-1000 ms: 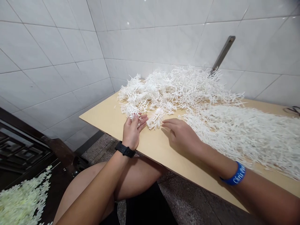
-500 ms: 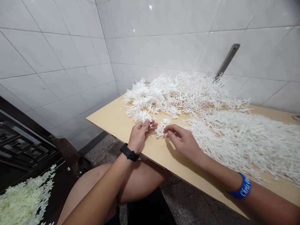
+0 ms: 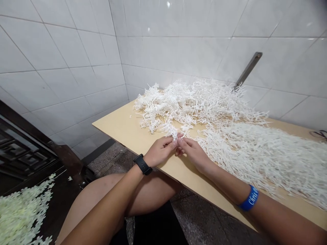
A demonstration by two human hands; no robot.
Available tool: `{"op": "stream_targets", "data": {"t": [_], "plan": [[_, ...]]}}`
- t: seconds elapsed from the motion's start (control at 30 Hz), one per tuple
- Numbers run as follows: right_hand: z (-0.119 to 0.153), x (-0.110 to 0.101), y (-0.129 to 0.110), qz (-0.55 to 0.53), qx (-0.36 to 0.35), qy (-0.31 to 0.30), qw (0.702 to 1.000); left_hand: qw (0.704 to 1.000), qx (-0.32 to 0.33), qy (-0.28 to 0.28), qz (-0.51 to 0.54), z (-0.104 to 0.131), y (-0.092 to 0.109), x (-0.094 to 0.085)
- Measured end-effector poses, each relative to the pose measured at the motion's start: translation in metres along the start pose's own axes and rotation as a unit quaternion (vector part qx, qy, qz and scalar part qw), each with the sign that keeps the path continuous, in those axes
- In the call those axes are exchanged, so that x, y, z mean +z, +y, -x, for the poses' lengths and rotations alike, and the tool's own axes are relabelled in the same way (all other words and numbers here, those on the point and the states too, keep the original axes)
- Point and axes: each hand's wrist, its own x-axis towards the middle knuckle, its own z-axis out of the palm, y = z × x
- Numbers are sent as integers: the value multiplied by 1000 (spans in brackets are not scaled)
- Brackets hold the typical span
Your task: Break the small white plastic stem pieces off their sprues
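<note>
Both hands meet just above the near edge of the wooden tabletop [image 3: 114, 124]. My left hand [image 3: 161, 149] is closed, thumb and fingers pinching a white branched plastic sprig [image 3: 171, 130] whose thin tips point up and away. My right hand [image 3: 192, 152] touches it from the right, thumb and forefinger pressed together at the sprig's base. What lies between those right fingertips is too small to make out. Just behind the hands spreads a loose heap of similar white sprigs [image 3: 184, 102]. On the right, a flatter pile of thin white stems [image 3: 268, 153] covers the board.
Pale greenish-white plastic blossoms [image 3: 22, 214] lie on a dark wooden seat [image 3: 58, 211] at lower left. White tiled walls [image 3: 158, 51] close off the back and left. A metal bracket [image 3: 247, 71] leans up behind the heap. Dark cables [image 3: 319, 134] rest at the far right.
My hands, apart half a second ago, have come together at the sprig. My right hand has moved left and its fingers have closed; the view has shifted slightly.
</note>
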Motion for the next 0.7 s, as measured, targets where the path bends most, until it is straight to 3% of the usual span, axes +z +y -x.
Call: {"op": "stream_targets", "data": {"t": [0.1, 0.33, 0.43, 0.53, 0.7], "plan": [[-1, 0, 2, -22, -6, 14, 1000, 1000, 13, -2, -5, -1, 1, 2], [5, 3, -2, 85, -39, 12, 996, 990, -40, 133, 34, -1, 0, -1], [5, 5, -3, 63, -41, 30, 997, 986, -36, 161, 25, -1, 1, -1], [5, 6, -2, -19, -27, 52, 998, 987, -40, 150, 35, -1, 1, -1], [4, 5, -3, -31, -37, 4, 999, 988, -42, 127, 80, -1, 0, -2]]}}
